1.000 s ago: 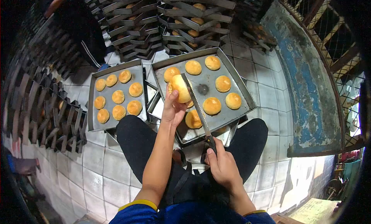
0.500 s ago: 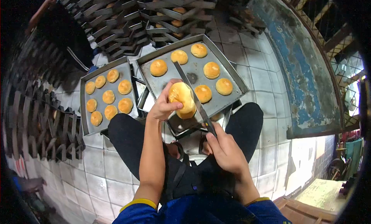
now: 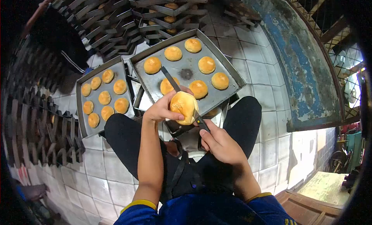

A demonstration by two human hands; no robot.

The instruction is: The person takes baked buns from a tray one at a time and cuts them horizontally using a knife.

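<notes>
The left hand (image 3: 163,109) grasps a golden bun (image 3: 182,106) over the near side of a metal tray (image 3: 222,55), while the right hand (image 3: 221,146) grips a serrated knife (image 3: 170,78), partly hidden by the bun.

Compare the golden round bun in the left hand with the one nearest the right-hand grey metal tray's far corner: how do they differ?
The held golden round bun is gripped by the left hand; the far golden round bun rests on the grey metal tray. A black-handled serrated knife meets the held bun; none touches the far bun. The held bun looks larger than the far bun. Both have browned tops.
</notes>
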